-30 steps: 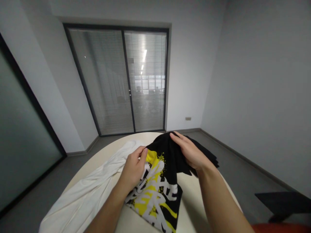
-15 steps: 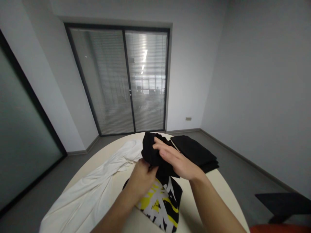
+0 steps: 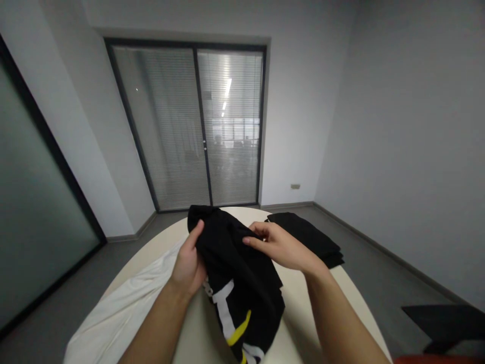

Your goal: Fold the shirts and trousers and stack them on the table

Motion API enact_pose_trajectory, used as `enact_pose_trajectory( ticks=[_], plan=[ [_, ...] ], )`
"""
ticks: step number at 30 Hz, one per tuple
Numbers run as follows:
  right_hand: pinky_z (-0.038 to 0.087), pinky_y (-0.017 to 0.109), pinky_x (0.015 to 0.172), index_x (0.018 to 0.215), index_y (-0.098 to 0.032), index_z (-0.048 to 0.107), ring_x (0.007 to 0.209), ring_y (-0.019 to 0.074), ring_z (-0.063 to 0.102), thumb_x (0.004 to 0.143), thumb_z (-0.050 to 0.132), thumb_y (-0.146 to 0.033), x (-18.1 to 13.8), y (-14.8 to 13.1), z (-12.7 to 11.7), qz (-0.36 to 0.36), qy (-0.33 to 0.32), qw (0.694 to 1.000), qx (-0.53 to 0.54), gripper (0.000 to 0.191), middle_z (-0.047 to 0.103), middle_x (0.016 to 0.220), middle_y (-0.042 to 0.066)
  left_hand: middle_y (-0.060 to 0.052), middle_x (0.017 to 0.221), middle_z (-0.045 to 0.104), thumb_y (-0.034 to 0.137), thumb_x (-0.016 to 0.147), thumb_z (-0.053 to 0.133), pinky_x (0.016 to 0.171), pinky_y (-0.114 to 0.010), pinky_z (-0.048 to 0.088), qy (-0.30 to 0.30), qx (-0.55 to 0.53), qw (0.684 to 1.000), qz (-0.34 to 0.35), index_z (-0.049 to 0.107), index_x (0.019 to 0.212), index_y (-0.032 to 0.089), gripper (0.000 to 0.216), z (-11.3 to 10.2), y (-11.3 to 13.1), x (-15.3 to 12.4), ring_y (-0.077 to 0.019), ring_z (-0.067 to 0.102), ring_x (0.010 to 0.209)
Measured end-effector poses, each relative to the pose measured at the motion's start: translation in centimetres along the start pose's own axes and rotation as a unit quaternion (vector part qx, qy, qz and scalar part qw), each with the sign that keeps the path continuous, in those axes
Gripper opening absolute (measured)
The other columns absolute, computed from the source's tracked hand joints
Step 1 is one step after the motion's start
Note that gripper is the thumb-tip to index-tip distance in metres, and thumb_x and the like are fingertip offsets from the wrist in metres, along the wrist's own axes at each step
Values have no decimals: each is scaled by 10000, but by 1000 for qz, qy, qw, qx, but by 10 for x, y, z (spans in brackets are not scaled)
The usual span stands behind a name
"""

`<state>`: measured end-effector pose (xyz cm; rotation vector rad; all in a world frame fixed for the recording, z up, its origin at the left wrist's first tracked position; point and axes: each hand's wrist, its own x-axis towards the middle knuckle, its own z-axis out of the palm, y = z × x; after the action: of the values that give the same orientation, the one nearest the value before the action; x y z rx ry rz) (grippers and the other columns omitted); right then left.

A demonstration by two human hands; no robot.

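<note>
A black garment with a white and yellow print (image 3: 242, 273) is bunched between my two hands above the round table. My left hand (image 3: 190, 258) grips its left edge, the thumb on top and the other fingers underneath, out of sight. On the other side my right hand (image 3: 278, 242) pinches the cloth between thumb and fingers. The print shows only on the lower part of the garment; folds hide the rest. Left of it, a white garment (image 3: 129, 308) lies spread and wrinkled, partly under my left forearm.
Folded black clothes (image 3: 303, 235) are stacked at the table's right rear. The pale round table (image 3: 348, 298) has a curved edge. A dark chair part (image 3: 443, 318) stands at the lower right. Glass doors with blinds (image 3: 189, 126) are beyond.
The garment has opened out and shifted left, with less print showing. My left hand has moved left to its edge. My right hand, earlier stretched flat across the cloth, now pinches it.
</note>
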<state>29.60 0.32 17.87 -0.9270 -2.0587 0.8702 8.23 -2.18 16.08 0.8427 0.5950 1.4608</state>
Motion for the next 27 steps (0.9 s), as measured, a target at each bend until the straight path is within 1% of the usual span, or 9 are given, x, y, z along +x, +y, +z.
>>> enact_pose_trajectory(
  ticks=[3, 8, 12, 14, 17, 19, 21, 24, 27],
  plan=[
    [397, 247, 577, 838, -174, 648, 637, 131, 546, 840, 677, -422, 2, 3, -2, 37, 94, 994, 37, 250, 618, 709, -17, -107, 1077, 761, 378, 775, 752, 1076, -442, 444, 57, 136, 988, 47, 711, 1104, 136, 410, 0, -10, 7, -305, 649, 1158],
    [406, 240, 582, 881, -184, 629, 633, 130, 558, 704, 776, -404, 1, -2, -14, 36, 245, 955, 166, 319, 627, 719, -21, -104, 1000, 753, 364, 744, 733, 1035, -466, 451, 64, 385, 907, 156, 714, 879, 157, 247, -14, -19, 24, -311, 659, 1082],
    [384, 220, 530, 984, -224, 572, 564, 112, 511, 786, 711, -464, 0, -10, -13, -11, 397, 897, 191, 341, 565, 655, -65, -126, 1148, 712, 361, 730, 743, 1008, -445, 480, 3, 362, 920, 148, 625, 1196, 167, 518, -7, -23, 15, -275, 670, 1065],
    [388, 215, 513, 1029, -241, 551, 539, 109, 502, 847, 659, -480, -1, -15, -4, -24, 351, 915, 196, 319, 531, 624, -78, -130, 1298, 653, 358, 717, 789, 1070, -447, 442, -68, 359, 924, 114, 486, 1403, 205, 766, 5, -28, 1, -285, 617, 1194],
    [512, 263, 733, 1120, -246, 580, 814, 150, 643, 905, 620, -465, -3, -21, 12, -64, 193, 963, 175, 310, 668, 872, -2, -106, 1331, 645, 406, 747, 790, 1156, -466, 358, -89, 378, 918, 76, 544, 1381, 222, 704, 18, -36, -16, -315, 519, 1325],
    [452, 340, 1017, 1288, -265, 543, 1189, 193, 578, 927, 610, -451, -5, -23, 19, -94, 125, 978, 137, 411, 625, 1267, 64, -93, 1312, 661, 446, 790, 747, 1162, -485, 356, -19, 348, 935, 64, 622, 1299, 220, 570, 20, -37, -20, -322, 519, 1327],
    [311, 399, 1162, 1458, -292, 396, 1405, 219, 391, 924, 619, -465, -7, -23, 20, -95, 99, 985, 107, 604, 418, 1525, 77, -88, 1329, 651, 457, 814, 724, 1150, -495, 383, 71, 297, 950, 63, 654, 1254, 213, 508, 20, -32, -21, -320, 537, 1311],
    [292, 433, 1175, 1538, -286, 266, 1420, 250, 371, 880, 669, -506, -11, -21, 16, -53, 34, 993, 98, 802, 362, 1563, 97, -72, 1370, 623, 446, 816, 736, 1145, -481, 407, 201, 240, 942, 120, 658, 1244, 210, 495, 21, -10, -21, -303, 539, 1312],
    [408, 384, 1079, 1479, -248, 396, 1272, 237, 525, 867, 686, -505, -11, -20, 19, -45, -107, 982, 151, 724, 538, 1410, 99, -31, 1385, 610, 412, 784, 784, 1149, -433, 418, 272, 208, 893, 291, 646, 1257, 229, 525, 28, 29, -24, -270, 531, 1320]
  ],
)
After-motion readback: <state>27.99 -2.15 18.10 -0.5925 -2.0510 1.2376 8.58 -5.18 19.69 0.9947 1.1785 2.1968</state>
